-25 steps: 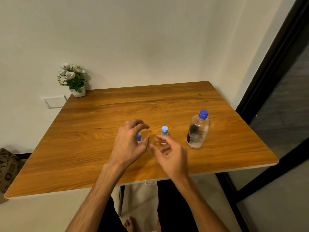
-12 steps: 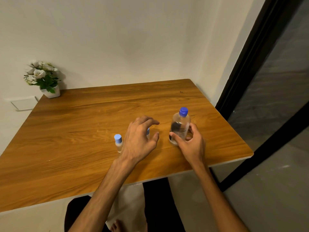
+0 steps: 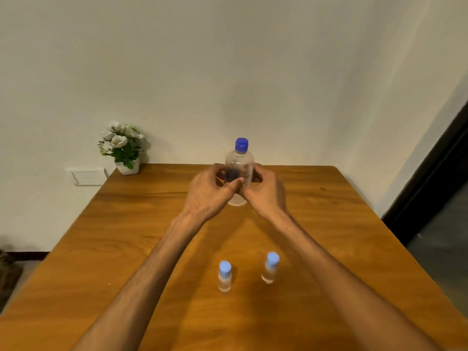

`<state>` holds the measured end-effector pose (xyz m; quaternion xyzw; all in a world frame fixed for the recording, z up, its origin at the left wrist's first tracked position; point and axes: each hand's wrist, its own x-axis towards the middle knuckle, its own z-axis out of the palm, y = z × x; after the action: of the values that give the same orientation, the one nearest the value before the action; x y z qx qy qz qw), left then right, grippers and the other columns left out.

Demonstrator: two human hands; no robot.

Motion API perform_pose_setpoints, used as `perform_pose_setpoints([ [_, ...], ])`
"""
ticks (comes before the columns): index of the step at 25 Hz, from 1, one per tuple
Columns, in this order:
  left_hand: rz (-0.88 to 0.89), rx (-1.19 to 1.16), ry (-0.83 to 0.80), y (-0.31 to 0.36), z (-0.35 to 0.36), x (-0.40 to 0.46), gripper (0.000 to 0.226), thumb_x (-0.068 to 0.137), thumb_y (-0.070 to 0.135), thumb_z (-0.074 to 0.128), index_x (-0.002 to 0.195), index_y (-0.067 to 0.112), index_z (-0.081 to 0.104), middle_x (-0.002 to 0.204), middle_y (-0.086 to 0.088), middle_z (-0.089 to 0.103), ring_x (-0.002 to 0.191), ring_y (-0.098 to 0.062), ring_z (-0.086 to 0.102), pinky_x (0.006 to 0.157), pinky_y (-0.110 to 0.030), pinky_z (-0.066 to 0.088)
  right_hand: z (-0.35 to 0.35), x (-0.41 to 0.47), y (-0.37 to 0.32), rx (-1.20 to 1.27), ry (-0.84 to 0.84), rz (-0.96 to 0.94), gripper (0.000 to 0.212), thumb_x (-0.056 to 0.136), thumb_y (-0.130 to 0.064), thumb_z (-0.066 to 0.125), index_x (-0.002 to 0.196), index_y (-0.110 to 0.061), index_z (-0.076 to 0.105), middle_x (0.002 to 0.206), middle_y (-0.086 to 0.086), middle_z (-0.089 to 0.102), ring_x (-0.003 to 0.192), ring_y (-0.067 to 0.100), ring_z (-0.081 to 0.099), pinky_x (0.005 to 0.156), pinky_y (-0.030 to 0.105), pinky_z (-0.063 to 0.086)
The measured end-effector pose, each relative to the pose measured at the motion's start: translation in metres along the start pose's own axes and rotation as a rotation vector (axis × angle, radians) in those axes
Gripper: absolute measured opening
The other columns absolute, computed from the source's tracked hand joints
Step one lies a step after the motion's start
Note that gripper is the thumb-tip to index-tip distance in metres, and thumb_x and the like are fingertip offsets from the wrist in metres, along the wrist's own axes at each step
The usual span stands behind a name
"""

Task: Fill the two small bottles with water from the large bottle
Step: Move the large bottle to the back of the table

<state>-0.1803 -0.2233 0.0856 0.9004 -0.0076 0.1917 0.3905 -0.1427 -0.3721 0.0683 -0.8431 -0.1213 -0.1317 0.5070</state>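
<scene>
Plain pale walls meet in a corner behind a wooden counter (image 3: 329,224) with a warm orange-brown grain, and a dark door frame (image 3: 430,178) runs down the right edge of the view. At the far left corner of the counter stands a small white pot of white flowers (image 3: 123,148), close against the wall, with a white wall plate (image 3: 87,176) just to its left, below counter height. Both bare forearms reach forward across the counter toward the large bottle (image 3: 239,171), which is upright near the far middle of the surface. It is clear plastic with a dark blue cap (image 3: 241,144) screwed on and a dark label around its middle. The left hand (image 3: 210,192) wraps the bottle's left side, thumb lying across the front of the label, and the right hand (image 3: 266,192) closes on its right side, so the two hands grasp it together. Whether the base rests on the counter or is lifted just clear of it cannot be told. Nearer the person, between the two forearms, stand the two small bottles, both upright, both capped in light blue, apart from each other and well apart from the large one. The left small bottle (image 3: 225,276) sits slightly closer to the person than the right small bottle (image 3: 270,267). Neither is touched by an arm.
</scene>
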Motion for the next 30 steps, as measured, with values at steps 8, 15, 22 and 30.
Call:
perform_pose_setpoints([
  [8,-0.355,0.006,0.204,-0.170,-0.055,0.118,0.054,0.097,0.042,0.066,0.141,0.012,0.062,0.127,-0.012,0.074,0.107,-0.026,0.073,0.094,-0.041,0.061,0.219,0.138,-0.028,-0.082,-0.247,0.010,0.039,0.088,-0.034,0.084,0.120,-0.015,0.072,0.111,0.006,0.079,0.095,0.023,0.076,0.077,0.032,0.061],
  [15,-0.459,-0.039,0.152,-0.250,-0.051,0.181,0.049,0.102,0.031,0.061,0.146,0.010,0.054,0.142,-0.015,0.064,0.125,-0.031,0.064,0.110,-0.049,0.052,0.315,0.194,-0.004,-0.133,-0.270,0.035,0.042,0.093,-0.032,0.078,0.127,-0.012,0.064,0.119,0.007,0.074,0.106,0.027,0.072,0.090,0.039,0.062],
  [22,-0.478,-0.057,0.180,-0.245,-0.044,0.146,0.051,0.097,0.037,0.067,0.140,0.013,0.051,0.133,-0.011,0.064,0.111,-0.025,0.064,0.098,-0.042,0.056,0.269,0.167,-0.007,-0.187,-0.382,0.042,0.070,0.087,-0.040,0.084,0.143,-0.013,0.053,0.134,0.009,0.067,0.113,0.026,0.069,0.087,0.034,0.061],
  [30,-0.333,-0.486,0.038,-0.094,-0.035,-0.071,0.026,0.101,0.032,0.064,0.121,0.020,0.076,0.120,0.004,0.076,0.113,-0.014,0.069,0.088,-0.033,0.059,0.004,0.032,-0.028,-0.049,-0.425,0.054,0.039,0.088,-0.044,0.082,0.120,-0.022,0.077,0.116,-0.006,0.077,0.108,0.007,0.070,0.089,0.021,0.053],
])
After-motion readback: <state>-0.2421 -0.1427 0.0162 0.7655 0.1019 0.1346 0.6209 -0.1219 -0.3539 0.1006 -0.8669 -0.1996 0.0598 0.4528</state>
